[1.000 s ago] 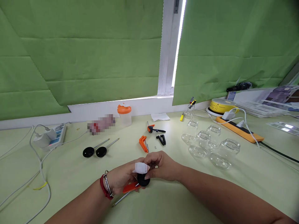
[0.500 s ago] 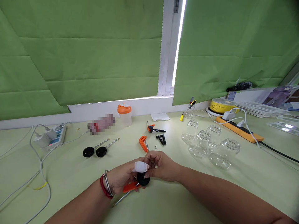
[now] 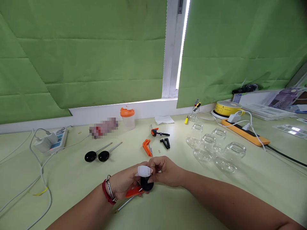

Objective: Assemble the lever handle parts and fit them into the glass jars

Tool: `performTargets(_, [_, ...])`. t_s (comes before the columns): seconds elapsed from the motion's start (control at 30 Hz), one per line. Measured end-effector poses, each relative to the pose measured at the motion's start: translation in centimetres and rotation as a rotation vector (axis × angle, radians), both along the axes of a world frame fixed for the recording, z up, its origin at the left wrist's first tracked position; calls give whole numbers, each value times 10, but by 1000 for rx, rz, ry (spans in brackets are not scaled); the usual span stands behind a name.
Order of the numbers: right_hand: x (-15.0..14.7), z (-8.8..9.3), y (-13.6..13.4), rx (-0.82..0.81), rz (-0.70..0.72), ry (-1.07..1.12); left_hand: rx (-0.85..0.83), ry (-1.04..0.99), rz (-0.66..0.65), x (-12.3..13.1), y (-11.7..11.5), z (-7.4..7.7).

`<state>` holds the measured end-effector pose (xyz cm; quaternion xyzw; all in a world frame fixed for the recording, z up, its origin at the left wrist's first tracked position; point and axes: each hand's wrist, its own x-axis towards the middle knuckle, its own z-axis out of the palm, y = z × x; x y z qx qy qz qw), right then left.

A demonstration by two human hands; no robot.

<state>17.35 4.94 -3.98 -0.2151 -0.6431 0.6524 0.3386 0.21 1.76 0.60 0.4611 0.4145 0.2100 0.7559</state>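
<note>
My left hand (image 3: 128,179) is closed around a black round lid with a metal rod (image 3: 146,184) and an orange piece (image 3: 134,192) beside it. The rod slants down to the lower left below my fingers. A white wrap (image 3: 144,171) covers a digit of this hand. My right hand (image 3: 166,171) meets it from the right, its fingers pinched at the lid's edge and thumb on the black face. Just beyond my hands lie orange bent pieces (image 3: 146,147), black bent pieces (image 3: 165,143) and tiny metal parts (image 3: 159,151).
Two more black lids with rods (image 3: 90,156) lie at left. Several clear glass jars (image 3: 226,156) stand at right. Farther back are an orange-lidded cup (image 3: 127,118), an orange and black part (image 3: 155,132), a white paper (image 3: 164,119) and power strips (image 3: 246,132) with cables.
The view has shifted very slightly. Both hands keep the same hold on the black lid, with no visible movement of the parts.
</note>
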Motion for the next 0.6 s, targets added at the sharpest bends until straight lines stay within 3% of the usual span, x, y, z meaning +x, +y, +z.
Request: performTargets(0.6, [-1, -7, 2, -66, 52, 67, 2, 9, 7, 0, 0, -1])
